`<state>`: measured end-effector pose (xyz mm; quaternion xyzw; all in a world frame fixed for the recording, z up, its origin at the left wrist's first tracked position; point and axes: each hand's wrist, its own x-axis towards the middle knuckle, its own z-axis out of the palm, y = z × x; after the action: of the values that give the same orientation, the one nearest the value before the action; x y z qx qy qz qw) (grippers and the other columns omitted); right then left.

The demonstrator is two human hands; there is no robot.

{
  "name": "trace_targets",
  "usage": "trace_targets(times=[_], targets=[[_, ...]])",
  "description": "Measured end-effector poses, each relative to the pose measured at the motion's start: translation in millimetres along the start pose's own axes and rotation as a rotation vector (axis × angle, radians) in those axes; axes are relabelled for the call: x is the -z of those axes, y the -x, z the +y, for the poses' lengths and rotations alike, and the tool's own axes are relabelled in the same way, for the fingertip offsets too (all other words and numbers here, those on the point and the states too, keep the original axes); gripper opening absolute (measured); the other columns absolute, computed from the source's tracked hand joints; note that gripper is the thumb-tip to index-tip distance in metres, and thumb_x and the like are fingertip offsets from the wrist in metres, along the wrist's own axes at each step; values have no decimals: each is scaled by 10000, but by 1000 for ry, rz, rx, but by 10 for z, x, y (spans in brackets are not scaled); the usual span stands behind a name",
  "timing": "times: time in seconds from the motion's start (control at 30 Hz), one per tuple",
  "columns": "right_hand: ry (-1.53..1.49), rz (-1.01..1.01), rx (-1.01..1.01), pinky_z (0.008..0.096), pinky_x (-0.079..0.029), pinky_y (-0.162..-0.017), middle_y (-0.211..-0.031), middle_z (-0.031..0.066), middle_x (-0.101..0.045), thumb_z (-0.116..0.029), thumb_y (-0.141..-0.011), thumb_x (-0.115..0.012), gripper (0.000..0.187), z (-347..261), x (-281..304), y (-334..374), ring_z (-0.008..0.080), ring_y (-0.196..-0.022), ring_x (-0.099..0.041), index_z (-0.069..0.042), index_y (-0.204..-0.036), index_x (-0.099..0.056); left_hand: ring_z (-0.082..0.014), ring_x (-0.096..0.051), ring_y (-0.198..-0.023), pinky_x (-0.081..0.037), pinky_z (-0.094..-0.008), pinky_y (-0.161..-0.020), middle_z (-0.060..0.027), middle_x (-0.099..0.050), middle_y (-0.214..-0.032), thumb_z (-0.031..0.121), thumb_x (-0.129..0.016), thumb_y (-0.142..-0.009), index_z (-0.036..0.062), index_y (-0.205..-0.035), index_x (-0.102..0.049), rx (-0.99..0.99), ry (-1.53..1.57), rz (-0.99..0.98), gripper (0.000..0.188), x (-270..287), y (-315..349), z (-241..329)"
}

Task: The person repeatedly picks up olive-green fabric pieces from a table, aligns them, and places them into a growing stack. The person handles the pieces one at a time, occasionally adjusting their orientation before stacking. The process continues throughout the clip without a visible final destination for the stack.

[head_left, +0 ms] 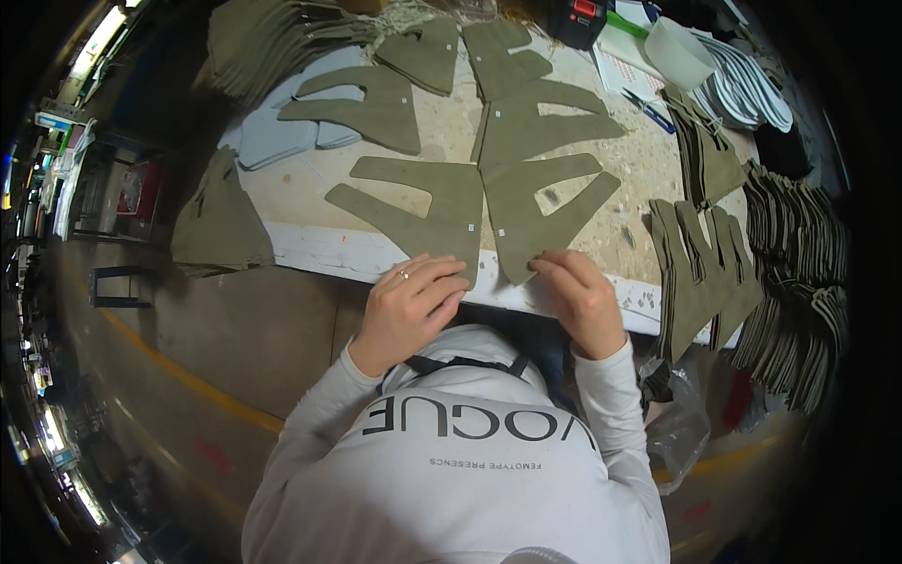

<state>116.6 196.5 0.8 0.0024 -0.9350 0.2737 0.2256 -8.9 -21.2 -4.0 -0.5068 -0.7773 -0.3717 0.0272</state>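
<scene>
Two olive cut pieces, each with an open slot and a small white label, lie side by side before me at the table's front edge. My left hand [413, 305] is on the lower end of the left piece [442, 202], its fingers over the top and the thumb near the edge. The right piece [526, 216] has its lower corner between the thumb and fingertips of my right hand [584, 293]. Beyond them lie similar labelled olive pieces: one at the left [385, 108], one at the right [526, 122], and others at the far edge [503, 61].
Stacks of olive pieces hang at the table's left edge [221, 221] and right edge [705, 273], with a thick bundle [799, 254] farther right. Pale grey pieces [277, 136] lie at left. Blue-handled snips [650, 111], a white roll [678, 54] and a black-red device [578, 21] sit at far right.
</scene>
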Motion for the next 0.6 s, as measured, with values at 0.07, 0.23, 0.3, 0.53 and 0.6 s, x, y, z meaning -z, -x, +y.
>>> trace_targets(times=[0.07,0.23,0.3,0.53,0.6], targets=[[-3,43,-10,380,-534,-756,-1000,132,-632,73,-704,-689,321,-102,-93,137,304,-893,-645,20,-1020,-670,-244,-686,-1003,-527,-424,-935,-62,-713,-1034,31,-746,-762,54,-919,-719,-8,6,61,160,-120,83,84],[-21,89,-41,375,-535,-771,-1033,127,-628,58,-737,-733,318,-258,-247,330,307,-946,-651,11,-1047,-678,-244,-683,-997,-535,-413,-898,-56,-711,-1031,20,-761,-738,55,-906,-717,-13,17,73,177,-288,196,173],[-12,100,-58,378,-530,-779,-1056,123,-629,39,-735,-750,327,-276,-268,360,306,-967,-649,-1,-1052,-684,-243,-682,-999,-539,-408,-888,-56,-711,-1032,25,-767,-731,57,-901,-718,-29,11,63,180,-301,212,157],[15,5,-90,448,-454,-966,-1161,111,-641,-123,-741,-778,349,-212,-99,317,344,-1156,-579,-74,-1084,-729,-227,-692,-956,-547,-360,-871,-56,-713,-1027,82,-774,-746,82,-892,-718,-87,79,-47,156,-92,87,78],[15,35,-110,443,-453,-975,-1176,119,-640,-98,-768,-749,322,-125,-51,219,355,-1167,-568,-74,-1089,-731,-243,-706,-906,-558,-345,-824,-73,-730,-1003,54,-775,-734,73,-901,-728,-14,138,-96,175,91,-41,21]])
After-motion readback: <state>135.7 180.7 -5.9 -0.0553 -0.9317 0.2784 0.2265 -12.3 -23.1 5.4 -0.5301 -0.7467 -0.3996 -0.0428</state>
